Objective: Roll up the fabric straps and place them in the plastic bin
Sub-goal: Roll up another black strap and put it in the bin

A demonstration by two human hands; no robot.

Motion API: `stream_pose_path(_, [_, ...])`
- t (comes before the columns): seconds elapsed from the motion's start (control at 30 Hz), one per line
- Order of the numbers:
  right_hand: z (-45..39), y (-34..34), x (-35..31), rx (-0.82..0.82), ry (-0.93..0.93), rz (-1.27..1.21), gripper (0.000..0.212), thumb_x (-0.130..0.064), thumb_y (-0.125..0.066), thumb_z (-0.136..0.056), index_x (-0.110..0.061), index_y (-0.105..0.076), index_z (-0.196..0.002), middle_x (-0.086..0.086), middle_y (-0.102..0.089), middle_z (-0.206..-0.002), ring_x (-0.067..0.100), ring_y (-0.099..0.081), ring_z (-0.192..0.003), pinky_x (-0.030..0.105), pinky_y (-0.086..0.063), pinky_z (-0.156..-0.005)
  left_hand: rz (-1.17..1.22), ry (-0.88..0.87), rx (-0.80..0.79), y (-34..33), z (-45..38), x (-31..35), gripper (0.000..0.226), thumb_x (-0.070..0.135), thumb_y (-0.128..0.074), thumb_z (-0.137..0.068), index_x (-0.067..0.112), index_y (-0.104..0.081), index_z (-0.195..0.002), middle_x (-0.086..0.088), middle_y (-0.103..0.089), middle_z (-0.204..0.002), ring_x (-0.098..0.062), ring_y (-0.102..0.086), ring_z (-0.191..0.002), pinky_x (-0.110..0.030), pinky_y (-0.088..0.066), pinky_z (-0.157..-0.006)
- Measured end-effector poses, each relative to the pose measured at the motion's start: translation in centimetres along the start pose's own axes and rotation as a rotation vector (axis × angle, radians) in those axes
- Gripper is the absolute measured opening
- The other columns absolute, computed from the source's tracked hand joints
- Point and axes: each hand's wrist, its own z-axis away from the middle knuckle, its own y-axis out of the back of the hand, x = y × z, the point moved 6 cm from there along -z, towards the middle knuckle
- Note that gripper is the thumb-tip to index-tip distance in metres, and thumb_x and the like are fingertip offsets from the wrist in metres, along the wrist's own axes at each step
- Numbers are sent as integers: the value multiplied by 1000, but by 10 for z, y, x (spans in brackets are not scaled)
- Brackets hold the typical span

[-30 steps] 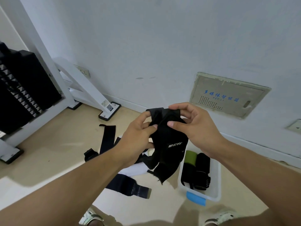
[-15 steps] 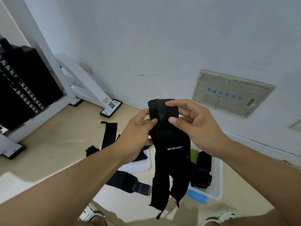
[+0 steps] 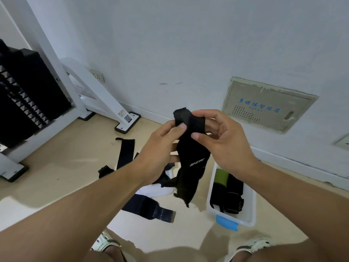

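Observation:
I hold a black fabric strap (image 3: 190, 167) with white lettering in the air, above the floor. My left hand (image 3: 160, 148) pinches its top end from the left, thumb on the cloth. My right hand (image 3: 222, 142) grips the same top end from the right, fingers curled round the folded part. The strap's loose tail hangs down to just left of the clear plastic bin (image 3: 249, 210) with a blue handle. Inside the bin lie rolled straps (image 3: 229, 193), black ones and a green one. More black straps (image 3: 124, 154) lie flat on the floor, one dark strip (image 3: 149, 207) near my feet.
A white machine frame (image 3: 105, 99) with a black weight stack (image 3: 24, 95) stands at the left. The wall holds a socket (image 3: 96, 75) and a grey panel (image 3: 268, 104). A white cloth (image 3: 151, 191) lies on the floor under the straps. My shoes (image 3: 105, 242) show at the bottom.
The hanging tail of the strap has drawn up shorter and swung left. Both hands have shifted their hold on the top end, folding it over.

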Motion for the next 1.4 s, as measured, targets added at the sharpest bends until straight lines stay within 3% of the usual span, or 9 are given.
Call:
stream_pose_path(0.07, [-1,4,1,45,3,59,42,-1,-76,-87,-33,-67,-113,-12,-77,-106,20,-75,-88,36,-61,-83,-32,-39,-27,-1,2,2,37,25,-69,-96,23,-64,-133,-13,-74,-121,-30,-74,-109,-51,-60,-92])
stream_pose_path(0.2, [-3,10,3,70,2,208,50,-11,-84,-80,-36,-64,-118,-19,-75,-110,4,-68,-107,33,-53,-93,-148,-68,-1,4,0,-2,54,-3,-73,-91,22,-60,-137,-12,-74,-119,-34,-75,-104,-57,-59,-93])
stream_pose_path(0.33, [-6,12,19,19,-141,174,64,-26,-85,-81,-32,-54,-136,-15,-70,-119,5,-70,-104,27,-56,-87,-194,-77,38,6,0,-3,45,3,-68,-97,24,-61,-136,-3,-77,-117,-23,-76,-105,-48,-61,-93])
stream_pose_path(0.43, [-3,5,26,-126,-245,203,37,-41,-72,-89,-28,-65,-124,-11,-75,-104,2,-72,-93,21,-55,-83,-208,-74,56,3,-1,-4,40,7,-60,-103,25,-58,-138,-1,-76,-117,-18,-74,-109,-43,-58,-99])
stream_pose_path(0.5, [0,0,25,-181,-216,241,24,-40,-69,-92,-28,-71,-112,-9,-77,-98,4,-73,-88,21,-56,-81,-219,-61,77,3,-3,-6,39,9,-56,-105,27,-53,-139,0,-76,-117,-19,-73,-110,-45,-56,-102])
stream_pose_path(0.67, [-4,3,24,-131,-168,275,16,-33,-73,-91,-28,-76,-105,5,-76,-86,26,-72,-84,46,-57,-88,-254,-31,98,6,-6,-10,38,13,-52,-106,30,-51,-141,3,-73,-124,-18,-69,-118,-49,-50,-109])
stream_pose_path(0.9, [-3,4,22,-114,-258,117,8,-27,-73,-92,-30,-77,-98,8,-70,-75,18,-72,-69,31,-62,-62,-287,-10,11,1,-5,-10,41,12,-51,-107,30,-51,-143,3,-73,-125,-17,-69,-118,-45,-51,-109])
stream_pose_path(1.13, [-4,15,23,120,-269,15,8,-21,-76,-91,-16,-70,-91,0,-73,-88,14,-74,-79,28,-60,-61,-280,11,-23,-1,-5,-18,54,6,-53,-105,37,-44,-149,0,-74,-125,-23,-69,-119,-50,-51,-108])
stream_pose_path(1.4, [-3,8,29,-2,-356,-162,13,-17,-65,-98,-12,-77,-102,12,-75,-96,16,-70,-88,31,-61,-77,-297,35,-94,-3,-4,-16,52,3,-52,-104,33,-48,-147,-1,-72,-126,-19,-69,-118,-40,-53,-104])
